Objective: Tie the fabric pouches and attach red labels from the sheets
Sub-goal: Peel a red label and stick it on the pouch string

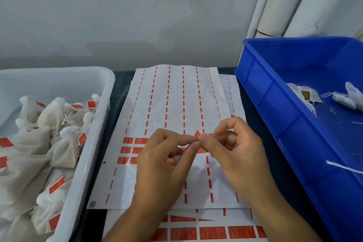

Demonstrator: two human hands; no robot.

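Nearest, both hands meeting over the label sheet (pixel 172 104): left hand (pixel 165 155) and right hand (pixel 233 149) pinching one small red label (pixel 197 133) between fingertips. Probably featherlight, floppy and sticky-backed; best held by its very edges to spare the adhesive. Beyond, at left, finished pouches (pixel 59 143), soft and light, heaped in the white tub (pixel 102 92). At right, untied pouches (pixel 306 94) in the blue bin (pixel 275 92); best taken by neck or drawstring.

A small red label (pixel 197 133), apparently folded, sits pinched above the mostly peeled label sheet (pixel 176 104).
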